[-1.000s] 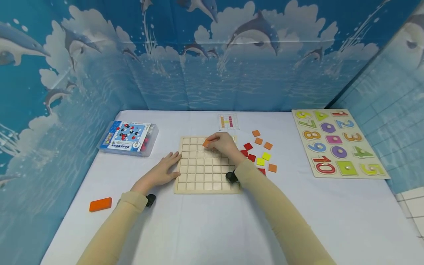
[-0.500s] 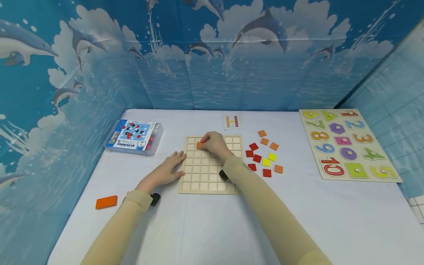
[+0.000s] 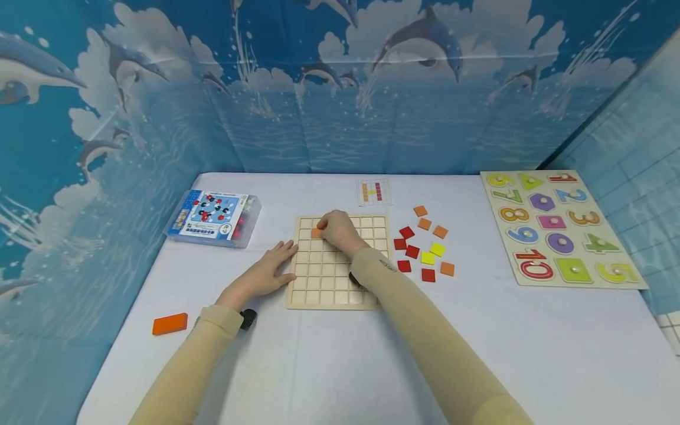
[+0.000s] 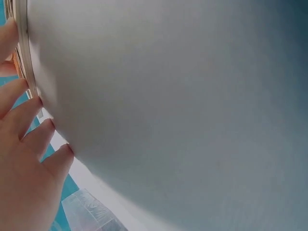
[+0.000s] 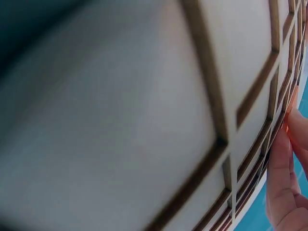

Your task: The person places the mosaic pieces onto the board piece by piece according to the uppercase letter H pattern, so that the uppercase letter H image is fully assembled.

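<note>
A wooden grid board (image 3: 327,283) lies on the white table, its square cells bare apart from an orange square tile (image 3: 316,234) near the upper left corner. My right hand (image 3: 340,231) pinches that tile by its right side, low over a cell of the second row. In the right wrist view the tile's orange edge (image 5: 292,99) shows at the thumb and fingertips. Straight and spread, the fingers of my left hand (image 3: 262,273) touch the board's left edge; the left wrist view has the fingertips along its wooden side (image 4: 25,53).
Right of the board lie loose red tiles (image 3: 412,251), yellow tiles (image 3: 427,258) and orange tiles (image 3: 440,232). A pattern card (image 3: 374,192) sits behind it. A plastic box (image 3: 212,218) and an orange block (image 3: 170,324) are on the left, a number puzzle (image 3: 563,230) on the right.
My right hand has carried the orange tile leftward across the board and lowered it to a second-row cell near the left edge. The left hand stays at the board's left edge.
</note>
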Available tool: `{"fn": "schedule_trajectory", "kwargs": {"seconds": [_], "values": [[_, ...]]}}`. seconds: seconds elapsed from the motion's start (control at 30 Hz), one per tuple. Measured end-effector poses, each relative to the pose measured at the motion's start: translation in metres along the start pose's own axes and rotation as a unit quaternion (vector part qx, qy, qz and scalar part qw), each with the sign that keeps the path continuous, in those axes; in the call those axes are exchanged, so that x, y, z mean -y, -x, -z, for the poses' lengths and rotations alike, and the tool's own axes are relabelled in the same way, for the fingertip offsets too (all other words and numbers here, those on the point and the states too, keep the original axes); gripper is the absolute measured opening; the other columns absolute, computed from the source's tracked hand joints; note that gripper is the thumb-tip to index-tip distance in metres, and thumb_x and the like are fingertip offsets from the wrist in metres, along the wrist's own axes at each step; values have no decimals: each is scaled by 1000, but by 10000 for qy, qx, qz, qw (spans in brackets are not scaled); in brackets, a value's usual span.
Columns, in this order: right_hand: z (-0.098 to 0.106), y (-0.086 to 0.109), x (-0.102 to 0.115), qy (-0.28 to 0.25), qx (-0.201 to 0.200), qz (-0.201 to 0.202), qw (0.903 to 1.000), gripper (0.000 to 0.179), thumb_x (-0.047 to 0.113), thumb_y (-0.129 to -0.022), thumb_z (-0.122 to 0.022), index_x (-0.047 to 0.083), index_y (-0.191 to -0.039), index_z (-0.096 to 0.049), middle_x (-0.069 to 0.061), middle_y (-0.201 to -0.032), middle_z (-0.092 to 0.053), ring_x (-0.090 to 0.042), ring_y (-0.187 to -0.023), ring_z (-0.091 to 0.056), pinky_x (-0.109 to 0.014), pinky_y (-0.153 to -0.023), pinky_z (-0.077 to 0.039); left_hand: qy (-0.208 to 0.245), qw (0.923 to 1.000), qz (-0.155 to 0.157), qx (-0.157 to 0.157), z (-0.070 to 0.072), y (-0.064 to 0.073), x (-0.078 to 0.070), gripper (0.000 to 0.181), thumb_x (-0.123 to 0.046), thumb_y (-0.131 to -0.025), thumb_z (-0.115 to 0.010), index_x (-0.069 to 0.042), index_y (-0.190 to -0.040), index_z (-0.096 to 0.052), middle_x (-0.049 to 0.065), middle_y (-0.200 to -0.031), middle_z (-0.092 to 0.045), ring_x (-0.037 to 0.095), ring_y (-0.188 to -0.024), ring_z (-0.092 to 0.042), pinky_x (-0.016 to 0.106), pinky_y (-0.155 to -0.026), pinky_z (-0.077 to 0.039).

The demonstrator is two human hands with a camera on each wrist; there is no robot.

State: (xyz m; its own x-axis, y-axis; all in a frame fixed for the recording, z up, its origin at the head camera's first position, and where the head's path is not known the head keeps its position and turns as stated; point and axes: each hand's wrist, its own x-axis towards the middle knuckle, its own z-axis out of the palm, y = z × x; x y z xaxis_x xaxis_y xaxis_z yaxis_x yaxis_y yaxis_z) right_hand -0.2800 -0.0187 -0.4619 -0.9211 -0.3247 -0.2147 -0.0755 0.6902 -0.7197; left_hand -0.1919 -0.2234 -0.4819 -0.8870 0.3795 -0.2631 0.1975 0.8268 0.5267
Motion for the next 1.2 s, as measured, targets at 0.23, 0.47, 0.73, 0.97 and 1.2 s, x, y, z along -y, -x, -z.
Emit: {"fn": "schedule_trajectory", "kwargs": {"seconds": [0.23, 0.47, 0.73, 0.97, 1.2], "values": [[6, 6, -10, -286, 112, 142, 9994, 31, 8, -94, -63, 4, -124, -68, -13, -128, -65, -28, -117, -61, -37, -96, -55, -20, 10000, -3, 1, -1, 0, 1, 72, -21, -96, -63, -5, -156, -26, 17, -164, -17, 38, -153, -7, 54, -125, -10], [41, 29, -34, -930, 367, 200, 9948, 35, 18, -95, -65, 8, -128, -65, -9, -117, -68, -24, -103, -65, -35, -90, -54, 58, 9999, -43, -72, -1, 3, 3, 72, -20, -95, -64, -4, -155, -27, 17, -164, -17, 39, -153, -8, 55, -125, -9], [102, 72, -96, -937, -141, -431, 9946, 39, 23, -94, -66, 9, -130, -62, -12, -125, -67, -26, -111, -63, -41, -99, -52, 40, 9998, -164, -127, -2, 2, 2, 71, -20, -95, -64, -3, -154, -28, 17, -164, -18, 39, -152, -9, 56, -124, -10], [140, 94, -147, -1034, -626, -804, 9894, 41, 23, -97, -63, 6, -134, -57, -18, -130, -62, -31, -115, -60, -45, -105, -48, 80, 9995, -241, -165, -1, 3, 2, 70, -19, -96, -63, -2, -154, -28, 19, -163, -19, 41, -152, -9, 57, -123, -10], [162, 103, -164, -1044, -913, -1111, 9841, 47, 25, -98, -61, 7, -140, -52, -18, -140, -55, -34, -122, -53, -51, -110, -42, 116, 9998, -149, -116, -2, 3, 3, 72, -20, -96, -64, -3, -155, -27, 18, -164, -18, 40, -152, -8, 56, -124, -9]]}}
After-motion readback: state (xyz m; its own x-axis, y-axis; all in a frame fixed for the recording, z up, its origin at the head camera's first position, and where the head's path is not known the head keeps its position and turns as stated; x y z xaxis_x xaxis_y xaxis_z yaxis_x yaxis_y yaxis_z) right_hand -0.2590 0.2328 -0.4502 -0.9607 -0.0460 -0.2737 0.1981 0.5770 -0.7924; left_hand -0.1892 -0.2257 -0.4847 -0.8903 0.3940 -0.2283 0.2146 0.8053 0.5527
